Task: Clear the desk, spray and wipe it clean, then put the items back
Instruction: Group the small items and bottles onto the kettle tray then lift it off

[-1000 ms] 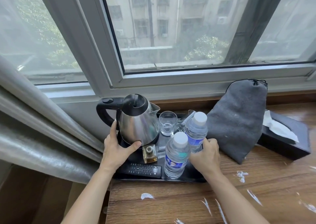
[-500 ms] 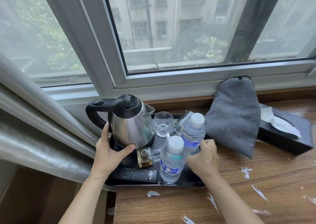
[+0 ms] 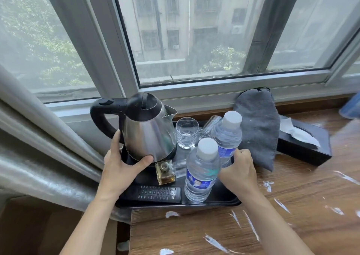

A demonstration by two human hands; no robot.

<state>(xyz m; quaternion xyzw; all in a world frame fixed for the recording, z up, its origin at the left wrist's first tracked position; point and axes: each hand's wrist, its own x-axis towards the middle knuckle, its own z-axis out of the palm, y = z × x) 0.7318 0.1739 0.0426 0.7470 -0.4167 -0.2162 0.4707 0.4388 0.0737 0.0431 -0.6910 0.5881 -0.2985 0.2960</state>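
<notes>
Wooden desk (image 3: 292,206), black tray (image 3: 224,202), grey pouch (image 3: 259,130), tissue box (image 3: 311,149)

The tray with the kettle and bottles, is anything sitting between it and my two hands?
Nothing visible. The left hand already grips the tray at its left edge beside the kettle, and the right hand holds its right edge behind the water bottles.
</notes>
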